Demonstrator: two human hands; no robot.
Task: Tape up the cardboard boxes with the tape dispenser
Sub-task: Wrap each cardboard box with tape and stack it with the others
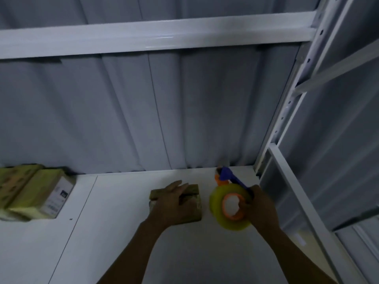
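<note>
Single view, head-worn, wide-angle. Set above the near edge of a white shelf board [123, 232], facing forward and down toward a grey curtain [143, 109] at the far side. Close range: both forearms [141, 244] enter from the near edge, left hand [174, 199] and right hand [260, 206] low in frame. Metal upright [287, 111] slants along the right; upper beam [143, 37] crosses the top

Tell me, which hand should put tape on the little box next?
The right hand: it grips the tape dispenser just beside the cardboard box. The left hand lies flat on the box, probably steadying it.
</note>
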